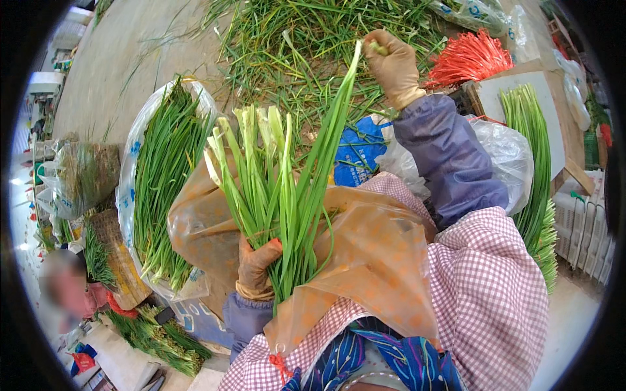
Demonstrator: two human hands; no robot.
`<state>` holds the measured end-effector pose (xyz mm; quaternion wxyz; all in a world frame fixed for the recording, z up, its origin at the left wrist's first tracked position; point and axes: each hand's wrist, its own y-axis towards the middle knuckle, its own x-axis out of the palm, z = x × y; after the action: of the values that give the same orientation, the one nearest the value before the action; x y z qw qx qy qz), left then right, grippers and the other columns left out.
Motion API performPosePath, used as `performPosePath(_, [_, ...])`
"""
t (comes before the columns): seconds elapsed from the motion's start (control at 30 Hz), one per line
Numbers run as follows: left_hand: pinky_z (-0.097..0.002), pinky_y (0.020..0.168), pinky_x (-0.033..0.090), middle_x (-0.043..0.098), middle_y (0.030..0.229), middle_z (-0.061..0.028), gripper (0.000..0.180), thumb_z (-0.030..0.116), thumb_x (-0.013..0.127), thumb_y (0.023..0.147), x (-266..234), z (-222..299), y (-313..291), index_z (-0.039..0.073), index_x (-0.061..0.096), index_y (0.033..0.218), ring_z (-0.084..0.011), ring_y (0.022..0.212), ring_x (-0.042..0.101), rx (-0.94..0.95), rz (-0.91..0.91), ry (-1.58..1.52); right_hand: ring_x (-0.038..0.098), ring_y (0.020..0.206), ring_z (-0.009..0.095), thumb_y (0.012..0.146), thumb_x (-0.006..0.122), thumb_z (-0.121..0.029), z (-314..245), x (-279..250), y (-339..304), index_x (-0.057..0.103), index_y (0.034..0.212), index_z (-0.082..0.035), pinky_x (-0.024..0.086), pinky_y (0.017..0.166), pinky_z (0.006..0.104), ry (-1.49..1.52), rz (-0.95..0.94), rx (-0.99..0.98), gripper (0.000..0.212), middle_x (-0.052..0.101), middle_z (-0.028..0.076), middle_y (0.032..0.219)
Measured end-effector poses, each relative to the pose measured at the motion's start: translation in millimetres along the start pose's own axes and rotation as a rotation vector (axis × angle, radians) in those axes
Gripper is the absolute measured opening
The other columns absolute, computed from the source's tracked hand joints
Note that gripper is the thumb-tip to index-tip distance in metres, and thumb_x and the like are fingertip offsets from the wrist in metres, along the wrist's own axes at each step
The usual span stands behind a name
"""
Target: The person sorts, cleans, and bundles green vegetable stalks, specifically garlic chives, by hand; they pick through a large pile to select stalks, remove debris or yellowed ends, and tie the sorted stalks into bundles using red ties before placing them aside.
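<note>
My left hand (256, 266), in a tan glove, is wrapped round a bunch of garlic chives (266, 189) above my lap. Their pale cut ends point up and away from me, and the green leaves hang below the fist. One long chive stalk (336, 124) slants out of the bunch toward the upper right. At its white tip is my right hand (394, 68), raised and gloved as well, with fingers pinched together. A pale green bit shows between these fingers. Over my lap lies a brown translucent plastic sheet (365, 241).
Loose green trimmings (274, 39) cover the ground ahead. A plastic-lined pile of chives (168, 169) is on my left. To the right are red ties (469, 58), a bundle of chives (531, 143) across a board, and a white crate (580, 228). Another person (64, 283) is at far left.
</note>
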<state>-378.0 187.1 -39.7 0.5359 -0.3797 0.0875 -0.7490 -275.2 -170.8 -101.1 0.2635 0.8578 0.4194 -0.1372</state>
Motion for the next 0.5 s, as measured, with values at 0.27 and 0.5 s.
performPosePath(0.27, [-0.034, 0.074, 0.055, 0.064, 0.104, -0.0117, 0.057, 0.007, 0.074, 0.069, 0, 0, -1, 0.001, 0.049, 0.12, -0.0221, 0.085, 0.065, -0.05, 0.042, -0.027, 0.042, 0.043, 0.007, 0.083, 0.054, -0.06, 59, 0, -12, 0.034, 0.129, 0.001, 0.03, 0.036, 0.0216, 0.724, -0.421, 0.898, 0.079, 0.067, 0.014, 0.09])
performPosePath(0.5, [-0.0346, 0.075, 0.055, 0.063, 0.105, -0.0127, 0.058, 0.007, 0.074, 0.07, 4, 5, -1, 0.001, 0.048, 0.121, -0.0227, 0.087, 0.065, -0.06, 0.104, -0.02, 0.052, 0.049, 0.009, 0.087, 0.052, -0.055, 3, 57, -48, 0.048, 0.117, -0.003, 0.031, 0.034, 0.022, 0.697, -0.643, 0.888, 0.06, 0.065, 0.011, 0.083])
